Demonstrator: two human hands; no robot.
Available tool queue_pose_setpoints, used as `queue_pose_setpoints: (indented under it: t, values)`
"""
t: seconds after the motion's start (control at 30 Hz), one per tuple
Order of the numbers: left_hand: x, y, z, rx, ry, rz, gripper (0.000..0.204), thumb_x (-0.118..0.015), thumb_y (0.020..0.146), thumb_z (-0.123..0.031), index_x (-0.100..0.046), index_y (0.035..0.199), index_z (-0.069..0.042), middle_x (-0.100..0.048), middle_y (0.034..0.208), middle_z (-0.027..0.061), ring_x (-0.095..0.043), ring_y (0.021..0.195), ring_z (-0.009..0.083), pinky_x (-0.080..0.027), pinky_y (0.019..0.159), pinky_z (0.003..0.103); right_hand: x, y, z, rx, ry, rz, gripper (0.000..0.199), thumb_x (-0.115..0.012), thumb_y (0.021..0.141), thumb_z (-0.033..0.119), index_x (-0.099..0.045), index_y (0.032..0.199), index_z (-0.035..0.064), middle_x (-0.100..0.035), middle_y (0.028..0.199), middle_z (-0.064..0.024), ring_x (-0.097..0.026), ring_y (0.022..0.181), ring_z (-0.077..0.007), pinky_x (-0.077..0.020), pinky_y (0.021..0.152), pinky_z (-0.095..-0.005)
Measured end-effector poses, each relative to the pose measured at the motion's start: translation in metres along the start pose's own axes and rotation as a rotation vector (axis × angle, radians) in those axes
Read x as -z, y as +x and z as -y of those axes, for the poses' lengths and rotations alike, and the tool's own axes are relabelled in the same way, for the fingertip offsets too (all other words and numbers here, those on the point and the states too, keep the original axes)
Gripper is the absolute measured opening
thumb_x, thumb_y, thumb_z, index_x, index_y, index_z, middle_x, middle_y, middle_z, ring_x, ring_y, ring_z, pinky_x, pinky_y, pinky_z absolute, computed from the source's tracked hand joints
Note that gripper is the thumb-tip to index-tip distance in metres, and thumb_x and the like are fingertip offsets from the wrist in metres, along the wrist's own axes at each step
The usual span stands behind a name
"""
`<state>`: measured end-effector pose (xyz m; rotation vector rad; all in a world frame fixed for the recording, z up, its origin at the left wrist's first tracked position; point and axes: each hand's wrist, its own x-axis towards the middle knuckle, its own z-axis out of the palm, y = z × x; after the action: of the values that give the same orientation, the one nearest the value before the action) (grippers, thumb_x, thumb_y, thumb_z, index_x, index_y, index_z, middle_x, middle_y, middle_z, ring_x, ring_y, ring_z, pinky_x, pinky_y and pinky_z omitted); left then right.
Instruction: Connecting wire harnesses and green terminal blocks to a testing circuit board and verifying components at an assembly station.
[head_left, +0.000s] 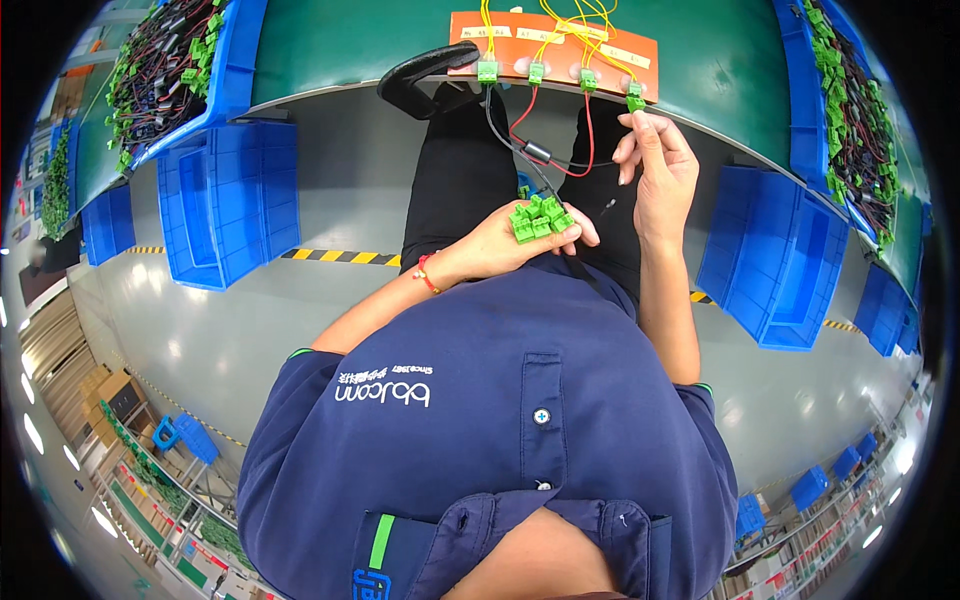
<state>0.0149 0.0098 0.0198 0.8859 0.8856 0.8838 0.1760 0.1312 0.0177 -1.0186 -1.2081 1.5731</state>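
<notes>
My left hand [500, 243] is closed around a bunch of green terminal connectors [538, 217], held in front of my waist. My right hand [660, 170] pinches a green plug connector [636, 102] at the rightmost socket on an orange board [560, 45]; whether it is fully seated cannot be told. Three more green connectors [487, 72] line the board's near edge, with yellow wires [585, 25] running up from them. Below hang red and black wires [590, 130] with a small black cylinder [537, 151] on them. Part of the cable passes behind my hands.
The board lies at the near edge of a green table [340, 45]. A black clamp-like piece [425, 80] juts from that edge. Blue bins heaped with green-ended wire harnesses [175, 75] stand on both sides. Further blue bins [230, 205] hang below table height, left and right.
</notes>
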Motion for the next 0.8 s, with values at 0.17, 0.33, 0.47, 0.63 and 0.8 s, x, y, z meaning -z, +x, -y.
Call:
queue_pose_setpoints:
  t: [0.17, 0.33, 0.47, 0.63, 0.8]
  values:
    - [0.002, -0.004, -0.007, -0.034, -0.089, 0.006, 0.028, -0.057, 0.100, -0.028, -0.068, 0.104, -0.002, -0.069, 0.106, 0.0061, -0.060, 0.086, 0.0117, -0.050, 0.083, 0.028, -0.010, -0.004, -0.008, 0.123, -0.024, -0.078, 0.021, -0.057, 0.100, 0.017, -0.066, 0.102, -0.0020, -0.064, 0.072, -0.0047, -0.047, 0.052, -0.0029, -0.0354, 0.047, -0.0172]
    - [0.010, -0.006, -0.005, -0.062, -0.087, 0.054, 0.027, -0.058, 0.099, -0.026, -0.068, 0.104, -0.002, -0.068, 0.111, 0.0082, -0.061, 0.088, 0.0126, -0.050, 0.087, 0.028, -0.008, -0.006, -0.010, 0.143, 0.038, -0.074, 0.020, -0.058, 0.100, 0.016, -0.066, 0.103, -0.0020, -0.065, 0.073, -0.0045, -0.046, 0.053, -0.0029, -0.0358, 0.049, -0.0173]
    - [0.011, -0.008, -0.003, -0.002, -0.132, 0.047, 0.026, -0.058, 0.099, -0.025, -0.068, 0.105, -0.001, -0.067, 0.116, 0.0091, -0.061, 0.089, 0.0126, -0.049, 0.087, 0.029, -0.011, -0.003, -0.012, 0.135, 0.014, -0.079, 0.020, -0.058, 0.100, 0.016, -0.066, 0.103, -0.0019, -0.065, 0.074, -0.0043, -0.046, 0.054, -0.0028, -0.0359, 0.049, -0.0173]
    - [0.011, -0.011, 0.001, -0.002, -0.126, 0.045, 0.025, -0.058, 0.099, -0.023, -0.067, 0.106, -0.002, -0.066, 0.120, 0.0097, -0.061, 0.090, 0.0123, -0.049, 0.087, 0.028, -0.018, -0.006, -0.015, 0.070, 0.050, -0.124, 0.021, -0.058, 0.100, 0.018, -0.066, 0.102, -0.0015, -0.063, 0.072, -0.0031, -0.045, 0.053, -0.0028, -0.0344, 0.048, -0.0171]
    - [0.011, -0.008, 0.002, -0.040, -0.077, 0.055, 0.025, -0.058, 0.099, -0.024, -0.068, 0.105, -0.002, -0.066, 0.120, 0.0099, -0.061, 0.091, 0.0125, -0.048, 0.087, 0.027, -0.006, -0.001, -0.013, -0.067, 0.333, -0.071, 0.023, -0.058, 0.099, 0.020, -0.067, 0.101, -0.0013, -0.061, 0.069, -0.0018, -0.042, 0.051, -0.0037, -0.0359, 0.051, -0.0183]
